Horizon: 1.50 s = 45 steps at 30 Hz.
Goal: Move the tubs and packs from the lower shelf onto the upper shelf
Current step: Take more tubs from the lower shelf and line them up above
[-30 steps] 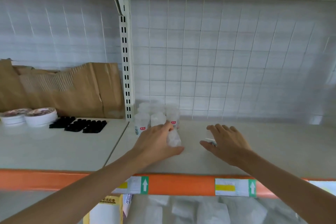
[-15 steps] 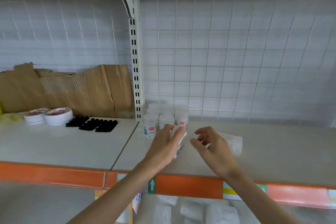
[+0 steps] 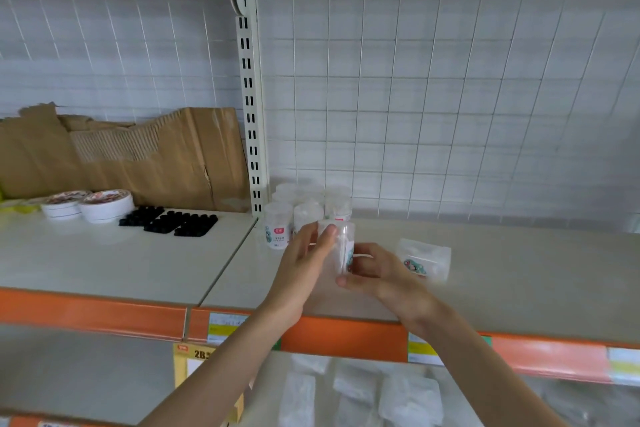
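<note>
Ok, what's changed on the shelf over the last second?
The right hand let go of the clear plastic pack, which now lies on the upper shelf, and moved left to grip the clear plastic tub that the left hand holds; both now hold it in front of the cluster of white tubs. That cluster and the packs on the lower shelf stayed put.

Upper shelf: white tubs bunched at the back by the upright, one clear pack lying mid-shelf. Left panel's got black trays, two round bowls, cardboard along the back edge. Lower shelf holds more packs.
</note>
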Each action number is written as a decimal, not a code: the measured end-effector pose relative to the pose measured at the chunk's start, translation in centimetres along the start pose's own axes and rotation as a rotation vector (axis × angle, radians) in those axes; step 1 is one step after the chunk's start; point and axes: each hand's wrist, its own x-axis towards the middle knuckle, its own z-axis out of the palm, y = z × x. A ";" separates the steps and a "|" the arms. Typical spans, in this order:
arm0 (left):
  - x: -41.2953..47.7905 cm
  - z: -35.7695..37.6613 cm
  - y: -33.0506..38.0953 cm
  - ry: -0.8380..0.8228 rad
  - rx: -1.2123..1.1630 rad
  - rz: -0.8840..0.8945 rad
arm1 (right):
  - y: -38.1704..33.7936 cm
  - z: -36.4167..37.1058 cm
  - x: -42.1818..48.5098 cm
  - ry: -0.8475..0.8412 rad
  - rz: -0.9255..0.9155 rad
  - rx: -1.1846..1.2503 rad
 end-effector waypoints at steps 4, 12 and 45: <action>0.1 -0.2 -0.4 -0.008 0.002 0.020 | 0.1 -0.1 -0.1 0.100 -0.031 0.013; 0.1 0.0 -1.0 -0.061 0.088 -0.015 | 0.0 0.1 -0.7 0.235 -0.165 -0.208; -1.1 -4.9 -1.4 -0.201 1.289 0.262 | 0.8 0.0 0.3 0.325 -0.013 -0.337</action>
